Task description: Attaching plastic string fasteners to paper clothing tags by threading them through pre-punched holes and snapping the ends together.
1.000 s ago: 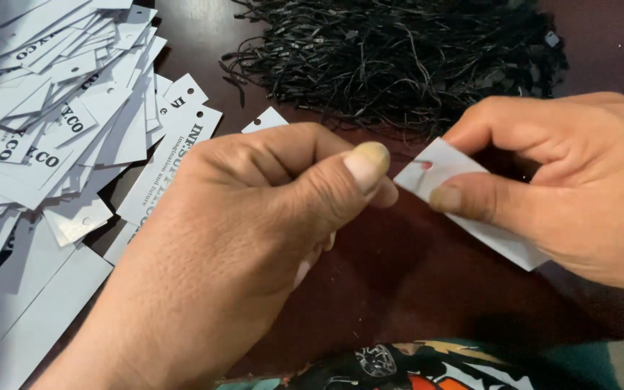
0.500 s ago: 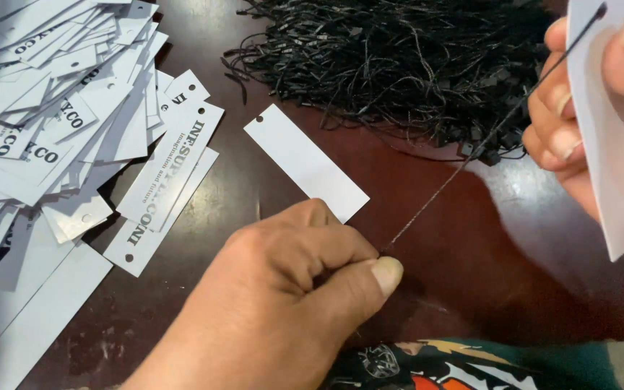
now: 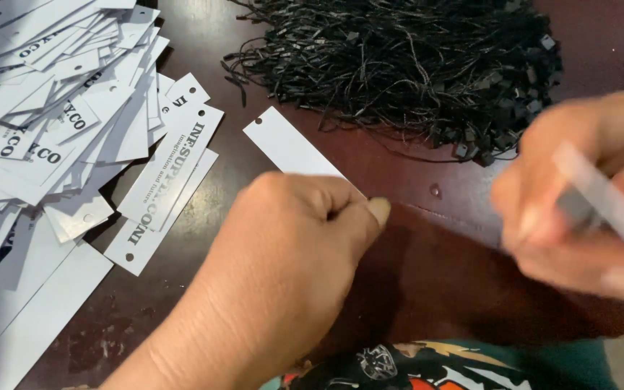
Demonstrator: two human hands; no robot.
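Left hand (image 3: 290,245) clenched above a blank tag (image 3: 283,148) on the desk (image 3: 413,282). Right hand (image 3: 586,195), blurred, grips a white tag (image 3: 608,206). Tag pile (image 3: 59,115) left; black strings (image 3: 399,65) behind.

Even, fairly bright light falls from above. The right hand (image 3: 586,202) is smeared by motion blur, while the left hand (image 3: 290,253) stays sharp, casting soft shadow on the glossy dark-brown wooden tabletop (image 3: 427,282) beneath it.

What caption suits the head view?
Left hand pinched shut above a blank white tag, blurred right hand gripping another tag, black strings behind.
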